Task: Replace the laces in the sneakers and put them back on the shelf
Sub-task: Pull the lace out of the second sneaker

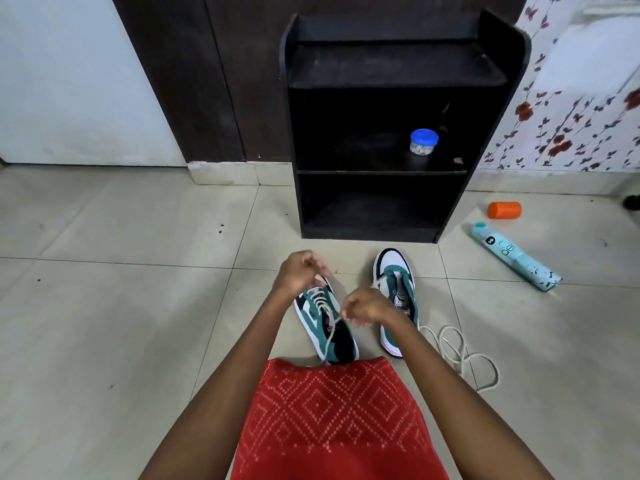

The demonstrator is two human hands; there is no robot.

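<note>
Hands (300, 271) (364, 306) pinch lace (331, 332); sneaker tongue (400, 302) reads PUMA; can (512, 256) reads aer.

Single wide-angle head camera, faces forward and down; shelf (394, 64) ahead, near.

Ahead of me the shelf (381, 173) holds a jar (423, 142) on its middle board, the left sneaker (337, 344) and right sneaker (398, 271) lie side by side before it, a loose lace (462, 355) just right of them, a can (516, 256) farther right.
</note>
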